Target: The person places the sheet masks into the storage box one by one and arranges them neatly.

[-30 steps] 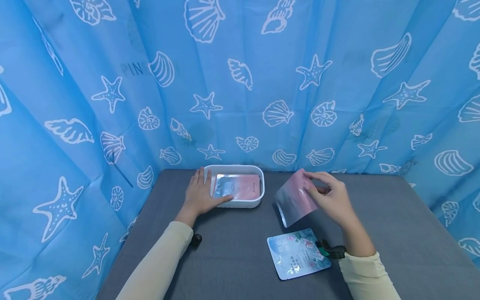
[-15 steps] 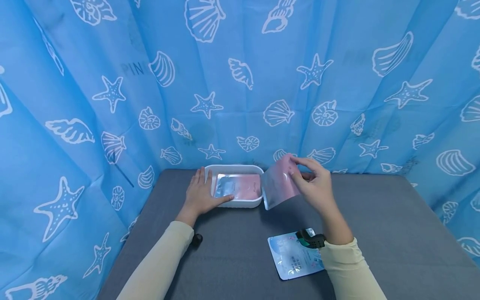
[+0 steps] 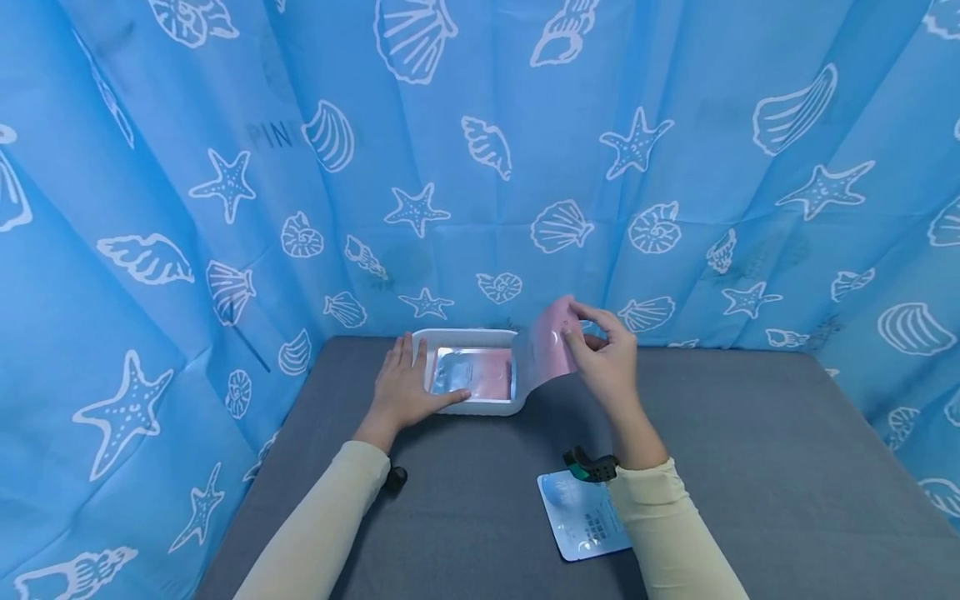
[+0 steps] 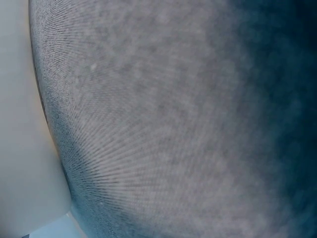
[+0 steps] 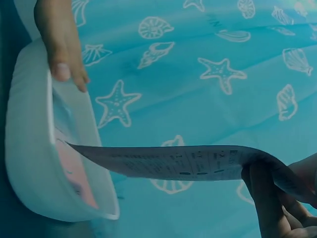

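My right hand [image 3: 611, 362] pinches a pink-and-silver foil sachet [image 3: 546, 346] by its right edge. The sachet tilts over the right end of a white plastic tray [image 3: 480, 408], hiding that part of the rim. In the right wrist view, the far edge of the held sachet [image 5: 173, 162] dips at the tray's opening, its printed back showing. Inside the tray lies another sachet [image 3: 487, 372], blue and pink. My left hand [image 3: 401, 387] rests across the tray's left end, fingers straight, thumb along the front rim. The left wrist view shows mostly blurred grey cloth [image 4: 148, 109].
A light blue sachet [image 3: 581, 517] lies on the grey cloth-covered table [image 3: 465, 500], partly hidden under my right forearm. Behind the table hangs a blue curtain [image 3: 465, 275] with white shell and starfish prints. A small black object [image 3: 396, 479] shows beside the left sleeve.
My right hand has moved left with the pink sachet, from over the table to over the tray's right end. The left hand stays on the tray.
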Action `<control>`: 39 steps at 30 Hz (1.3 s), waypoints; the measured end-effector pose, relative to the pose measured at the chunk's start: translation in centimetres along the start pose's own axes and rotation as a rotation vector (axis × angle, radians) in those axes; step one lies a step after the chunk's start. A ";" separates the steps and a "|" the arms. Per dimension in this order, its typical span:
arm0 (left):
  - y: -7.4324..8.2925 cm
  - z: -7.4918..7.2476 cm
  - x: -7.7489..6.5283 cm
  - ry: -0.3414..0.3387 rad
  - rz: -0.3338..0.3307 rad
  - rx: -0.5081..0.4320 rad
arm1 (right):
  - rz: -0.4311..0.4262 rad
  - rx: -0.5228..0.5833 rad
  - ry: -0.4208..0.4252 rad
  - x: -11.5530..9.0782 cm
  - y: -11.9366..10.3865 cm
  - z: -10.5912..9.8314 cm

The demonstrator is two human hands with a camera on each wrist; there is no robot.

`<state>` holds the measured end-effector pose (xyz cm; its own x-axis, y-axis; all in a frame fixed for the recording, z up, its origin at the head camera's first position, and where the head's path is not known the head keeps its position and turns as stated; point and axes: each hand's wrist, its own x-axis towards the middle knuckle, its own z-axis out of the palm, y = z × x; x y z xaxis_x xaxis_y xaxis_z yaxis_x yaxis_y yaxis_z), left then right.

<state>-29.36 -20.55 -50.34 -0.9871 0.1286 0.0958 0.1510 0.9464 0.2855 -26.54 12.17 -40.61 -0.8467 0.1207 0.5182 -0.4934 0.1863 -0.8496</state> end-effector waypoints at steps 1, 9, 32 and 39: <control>0.0 0.0 0.0 -0.003 0.002 -0.001 | 0.016 -0.004 0.002 -0.1 0.3 0.1; -0.2 0.1 0.1 -0.016 -0.007 0.001 | 0.115 -0.020 -0.002 -0.7 1.5 0.3; 0.1 -0.1 0.0 0.010 0.014 0.002 | 0.323 -0.109 -0.036 -2.2 5.2 -0.9; -0.1 0.0 0.0 0.006 0.012 0.002 | 0.389 -0.120 -0.210 -2.6 5.7 -1.0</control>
<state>-29.39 -20.66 -50.34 -0.9848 0.1386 0.1046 0.1630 0.9454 0.2822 -26.97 13.85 -46.67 -0.9926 0.0061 0.1212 -0.1147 0.2797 -0.9532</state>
